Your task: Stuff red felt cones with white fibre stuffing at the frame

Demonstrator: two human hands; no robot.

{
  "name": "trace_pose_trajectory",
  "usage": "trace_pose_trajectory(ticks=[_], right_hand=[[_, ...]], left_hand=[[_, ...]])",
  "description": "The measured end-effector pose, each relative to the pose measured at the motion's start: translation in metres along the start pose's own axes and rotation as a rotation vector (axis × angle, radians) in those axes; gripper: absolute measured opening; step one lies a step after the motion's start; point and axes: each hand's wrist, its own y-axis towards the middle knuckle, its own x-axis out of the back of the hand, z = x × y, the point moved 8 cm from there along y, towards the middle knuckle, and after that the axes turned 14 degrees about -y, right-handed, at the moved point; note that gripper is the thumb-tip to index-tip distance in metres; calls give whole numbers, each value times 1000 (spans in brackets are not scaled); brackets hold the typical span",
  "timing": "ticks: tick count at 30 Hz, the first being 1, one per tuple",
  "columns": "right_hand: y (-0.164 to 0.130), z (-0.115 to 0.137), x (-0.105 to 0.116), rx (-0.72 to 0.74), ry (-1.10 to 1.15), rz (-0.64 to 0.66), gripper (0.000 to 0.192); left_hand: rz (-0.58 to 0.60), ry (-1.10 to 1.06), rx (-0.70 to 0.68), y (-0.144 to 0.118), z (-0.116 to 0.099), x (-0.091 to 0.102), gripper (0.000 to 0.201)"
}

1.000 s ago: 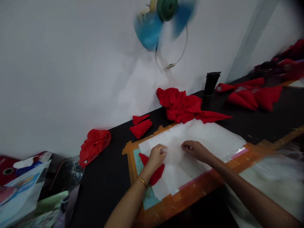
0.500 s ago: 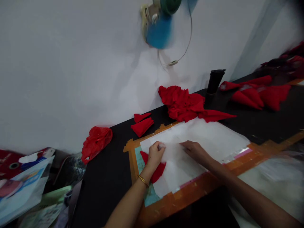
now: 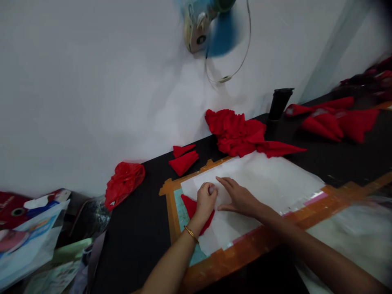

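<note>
My left hand point(image 3: 206, 202), with a gold bangle point(image 3: 191, 234) at the wrist, is closed over the left part of a white sheet point(image 3: 275, 175). A small pale greyish spot shows at its fingertips; what it is, I cannot make out. Partly under this hand and wrist lies a red fabric piece point(image 3: 188, 205). Just to the right, my right hand point(image 3: 240, 198) is open above the sheet, thumb and fingers spread toward the left hand, with nothing visible between them.
Orange tape point(image 3: 239, 261) edges the work area on the black table point(image 3: 134, 228). Behind lie small red pieces point(image 3: 183, 162) and a crumpled red cloth heap point(image 3: 235, 132). A black cup point(image 3: 280, 104) stands near rolled red cloth point(image 3: 343, 122). A red plastic bag point(image 3: 125, 183) sits left; a fan point(image 3: 211, 28) hangs above.
My right hand has moved left, close to the left hand, and its fingers have spread from a closed shape. My left hand, still closed, has shifted slightly right.
</note>
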Motion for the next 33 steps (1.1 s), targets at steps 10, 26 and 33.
trace_pose_trajectory(ticks=[10, 26, 33], right_hand=[[-8, -25, -7, -85, 57, -37, 22], [-29, -38, -6, -306, 167, 42, 21], [-16, -42, -8, -314, 200, 9, 15]], left_hand=[[50, -119, 173, 0, 18, 15, 15], [235, 73, 2, -31, -8, -11, 53], [250, 238, -46, -11, -13, -6, 16]])
